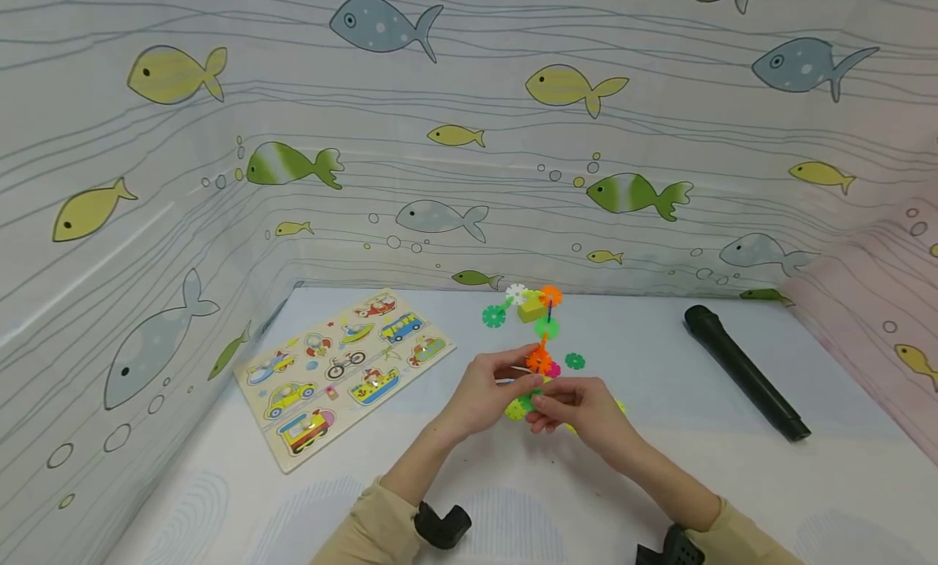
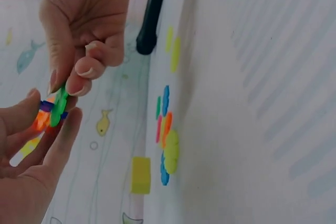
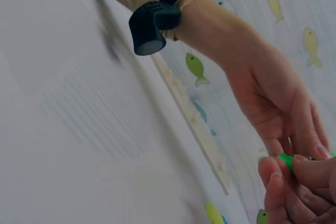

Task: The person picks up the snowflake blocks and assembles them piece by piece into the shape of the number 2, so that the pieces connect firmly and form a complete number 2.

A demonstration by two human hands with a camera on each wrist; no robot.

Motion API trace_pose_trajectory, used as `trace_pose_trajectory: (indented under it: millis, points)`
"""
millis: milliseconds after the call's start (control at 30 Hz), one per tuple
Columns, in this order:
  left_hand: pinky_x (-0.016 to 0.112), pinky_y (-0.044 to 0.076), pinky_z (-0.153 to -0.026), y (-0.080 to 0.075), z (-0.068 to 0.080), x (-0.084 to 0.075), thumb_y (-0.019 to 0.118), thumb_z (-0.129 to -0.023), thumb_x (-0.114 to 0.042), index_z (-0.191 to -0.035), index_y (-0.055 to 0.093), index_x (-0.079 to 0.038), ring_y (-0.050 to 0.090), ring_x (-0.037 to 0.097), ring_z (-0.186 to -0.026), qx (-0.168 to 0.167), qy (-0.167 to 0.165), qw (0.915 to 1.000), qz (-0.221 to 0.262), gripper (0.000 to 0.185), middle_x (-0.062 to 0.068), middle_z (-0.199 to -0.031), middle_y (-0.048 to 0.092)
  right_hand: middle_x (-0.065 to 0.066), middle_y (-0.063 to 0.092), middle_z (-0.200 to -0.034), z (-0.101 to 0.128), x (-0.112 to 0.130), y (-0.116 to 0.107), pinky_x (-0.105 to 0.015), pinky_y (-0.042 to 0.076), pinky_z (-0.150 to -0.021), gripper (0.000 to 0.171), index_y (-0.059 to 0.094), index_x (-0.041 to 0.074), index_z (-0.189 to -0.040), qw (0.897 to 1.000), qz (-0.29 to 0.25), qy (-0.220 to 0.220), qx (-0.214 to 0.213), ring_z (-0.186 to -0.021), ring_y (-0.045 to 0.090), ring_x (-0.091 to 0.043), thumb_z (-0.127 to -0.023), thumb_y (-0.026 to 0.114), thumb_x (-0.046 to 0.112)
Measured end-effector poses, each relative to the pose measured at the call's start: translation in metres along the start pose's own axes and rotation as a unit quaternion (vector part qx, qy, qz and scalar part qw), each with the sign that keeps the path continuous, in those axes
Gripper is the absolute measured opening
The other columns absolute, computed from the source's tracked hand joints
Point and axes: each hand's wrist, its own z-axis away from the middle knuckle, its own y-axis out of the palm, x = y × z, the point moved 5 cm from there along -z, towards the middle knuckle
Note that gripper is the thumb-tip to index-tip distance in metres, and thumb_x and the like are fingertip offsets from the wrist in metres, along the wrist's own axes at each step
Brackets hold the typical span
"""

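Over on the far left, just a vehicle puzzle board (image 1: 344,374) lying flat. Mid-table, left hand (image 1: 487,394) curled round a small orange and blue disc cluster (image 2: 44,116), right hand (image 1: 579,410) pinching a green disc (image 2: 59,106) edge-on, touching that cluster from the right. Far right, black tube (image 1: 743,370) lying idle.

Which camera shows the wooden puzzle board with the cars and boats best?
The head view: the flat wooden vehicle puzzle board lies whole on the white table, with its bus, car and boat pictures clear. The right wrist view catches only its thin blurred edge. The left wrist view does not show it.
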Motion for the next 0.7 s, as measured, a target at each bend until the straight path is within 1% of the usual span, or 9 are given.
trace_pose_trajectory:
  millis: [167, 333, 533, 600, 700]
  points:
    - [0.027, 0.058, -0.087, 0.0, -0.0005, -0.0006, 0.067, -0.097, -0.021, -0.145, 0.054, -0.013, 0.066, 0.029, -0.113, -0.012, 0.004, 0.9999, 0.008, 0.05, 0.01, -0.131, 0.066, -0.025, 0.073, -0.097, 0.0004, -0.0007, -0.0014, -0.033, 0.06, -0.079, 0.031, 0.067, -0.004, -0.117, 1.0, 0.014, 0.007, -0.006, -0.084, 0.073, -0.024, -0.096, 0.068, 0.019]
    - [0.026, 0.057, -0.087, -0.0002, -0.0011, -0.0007, 0.068, -0.096, -0.019, -0.144, 0.054, -0.011, 0.067, 0.028, -0.112, -0.026, 0.009, 0.9996, 0.011, 0.051, 0.01, -0.128, 0.067, -0.028, 0.072, -0.1, 0.0004, -0.0005, -0.0024, -0.033, 0.06, -0.08, 0.033, 0.066, -0.004, -0.12, 1.0, 0.019, 0.009, -0.011, -0.085, 0.073, -0.023, -0.095, 0.069, 0.018]
    - [0.026, 0.058, -0.084, 0.0003, -0.0012, -0.0006, 0.069, -0.096, -0.019, -0.143, 0.055, -0.01, 0.068, 0.028, -0.11, -0.029, 0.004, 0.9995, 0.006, 0.05, 0.01, -0.124, 0.069, -0.026, 0.073, -0.1, 0.0013, 0.0001, -0.0039, -0.033, 0.06, -0.081, 0.035, 0.066, -0.004, -0.12, 0.999, 0.028, 0.014, -0.012, -0.086, 0.073, -0.024, -0.095, 0.07, 0.019]
    - [0.026, 0.058, -0.084, 0.0001, -0.0013, -0.0001, 0.068, -0.096, -0.019, -0.143, 0.055, -0.011, 0.068, 0.028, -0.11, -0.03, 0.003, 0.9995, 0.004, 0.05, 0.01, -0.124, 0.069, -0.024, 0.073, -0.1, 0.0011, 0.0008, -0.0051, -0.035, 0.06, -0.081, 0.035, 0.066, -0.003, -0.121, 0.999, 0.044, 0.014, -0.009, -0.087, 0.072, -0.028, -0.095, 0.07, 0.02]
    - [0.026, 0.058, -0.084, -0.0007, -0.0014, 0.001, 0.069, -0.096, -0.02, -0.143, 0.055, -0.011, 0.067, 0.027, -0.111, -0.033, 0.003, 0.9994, 0.0, 0.05, 0.009, -0.125, 0.069, -0.019, 0.074, -0.101, -0.0004, 0.0017, -0.0084, -0.04, 0.06, -0.083, 0.035, 0.067, 0.001, -0.121, 0.997, 0.074, 0.012, -0.007, -0.09, 0.072, -0.032, -0.094, 0.07, 0.023]
